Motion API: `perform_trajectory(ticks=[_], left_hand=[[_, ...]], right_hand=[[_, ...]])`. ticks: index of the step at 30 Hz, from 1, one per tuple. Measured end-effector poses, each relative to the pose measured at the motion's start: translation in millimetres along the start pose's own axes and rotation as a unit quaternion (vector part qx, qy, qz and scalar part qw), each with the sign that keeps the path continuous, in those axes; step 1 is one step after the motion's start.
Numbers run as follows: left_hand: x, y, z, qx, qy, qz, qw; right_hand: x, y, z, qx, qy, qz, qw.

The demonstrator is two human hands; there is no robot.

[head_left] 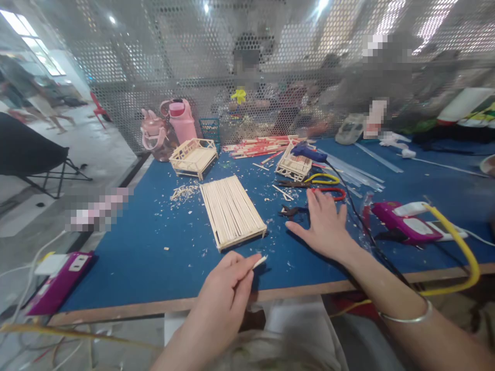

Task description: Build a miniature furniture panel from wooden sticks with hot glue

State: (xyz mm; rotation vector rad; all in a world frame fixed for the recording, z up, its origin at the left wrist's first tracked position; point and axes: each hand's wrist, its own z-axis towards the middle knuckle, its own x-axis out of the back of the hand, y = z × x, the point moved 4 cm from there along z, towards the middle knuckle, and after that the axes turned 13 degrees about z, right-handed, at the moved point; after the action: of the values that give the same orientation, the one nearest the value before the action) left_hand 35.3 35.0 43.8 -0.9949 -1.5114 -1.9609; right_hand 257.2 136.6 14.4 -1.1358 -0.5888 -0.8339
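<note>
My left hand (226, 296) is near the front edge of the blue table (135, 247), its fingers pinched on a short wooden stick piece (260, 261). Just beyond it lies a flat panel of glued wooden sticks (232, 210). My right hand (325, 224) rests flat on the table with fingers stretched out, next to red-handled cutters (330, 193) and small black pliers (292, 211). It holds nothing.
A small stick bed frame (193, 157) and another stick frame (293, 166) stand farther back, with a blue glue gun (309, 152), yellow-handled pliers (323, 179), a pile of sticks (263, 146), pink bottles (181, 121), a purple device (404, 222) and a perforated screen (154, 62).
</note>
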Motion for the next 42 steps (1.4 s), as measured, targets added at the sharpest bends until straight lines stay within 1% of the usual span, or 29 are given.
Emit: perform_trajectory(ticks=[2,3,4,5,6,7,8,9,10,11,14,16,17,19,20,21,22,26,29,32,34,36,39,42], left_hand=[[1.5,-4,0,0.003,0.024,0.008,1.0],[2.2,-7,0,0.01,0.034,0.008,0.999],[2.6,-9,0,0.017,0.042,0.006,0.999],[2.5,-10,-1,0.022,0.044,0.002,0.999],[2.0,-11,-1,0.022,0.042,-0.004,0.999],[1.3,-10,-1,0.017,0.04,-0.01,0.999],[0.7,-10,-1,0.01,0.042,-0.014,0.999],[0.3,-9,-1,0.002,0.047,-0.016,0.999],[0.0,-8,-1,-0.005,0.055,-0.015,0.998],[-0.3,-8,-1,-0.013,0.063,-0.013,0.998],[0.9,-8,-4,-0.04,0.081,0.003,0.996],[7.2,-14,-7,-0.042,0.124,0.025,0.991],[12.2,-18,-9,-0.028,0.161,0.04,0.986],[22.7,-31,-14,0.022,0.245,0.069,0.967],[26.0,-37,-16,0.049,0.272,0.083,0.958],[27.3,-42,-16,0.072,0.282,0.093,0.952],[26.7,-47,-15,0.09,0.277,0.101,0.951],[16.0,-56,-1,0.136,0.219,0.11,0.96],[13.4,-60,10,0.146,0.207,0.095,0.963],[16.1,-68,15,0.139,0.208,0.069,0.966],[17.8,-73,14,0.138,0.211,0.05,0.966],[18.4,-76,12,0.144,0.215,0.025,0.966],[18.6,-78,8,0.153,0.232,-0.016,0.96],[20.5,-76,6,0.137,0.264,-0.04,0.954]], right_hand=[[8,-14,-11,0.069,0.073,0.029,0.995],[13,-24,-18,0.12,0.085,0.06,0.987],[17,-35,-27,0.183,0.07,0.095,0.976],[19,-46,-37,0.249,0.02,0.127,0.96],[18,-57,-46,0.309,-0.053,0.146,0.938],[17,-66,-55,0.355,-0.127,0.154,0.913],[14,-73,-62,0.383,-0.188,0.154,0.891],[13,-77,-67,0.398,-0.224,0.153,0.876],[12,-79,-69,0.401,-0.237,0.155,0.871],[10,-79,-68,0.395,-0.235,0.16,0.874],[6,-74,-61,0.377,-0.214,0.183,0.882],[5,-67,-52,0.354,-0.182,0.196,0.896],[5,-62,-45,0.331,-0.159,0.204,0.907],[6,-52,-32,0.273,-0.127,0.219,0.928],[6,-48,-25,0.248,-0.123,0.224,0.934],[6,-46,-20,0.233,-0.124,0.229,0.937],[6,-45,-15,0.229,-0.128,0.234,0.936],[2,-51,-1,0.231,-0.147,0.252,0.928],[-7,-53,0,0.228,-0.141,0.288,0.919],[-14,-52,-5,0.252,-0.111,0.316,0.908],[-17,-50,-9,0.274,-0.09,0.315,0.904],[-17,-49,-11,0.292,-0.075,0.297,0.906],[-18,-50,-12,0.318,-0.069,0.26,0.909],[-18,-52,-12,0.34,-0.06,0.231,0.91]])
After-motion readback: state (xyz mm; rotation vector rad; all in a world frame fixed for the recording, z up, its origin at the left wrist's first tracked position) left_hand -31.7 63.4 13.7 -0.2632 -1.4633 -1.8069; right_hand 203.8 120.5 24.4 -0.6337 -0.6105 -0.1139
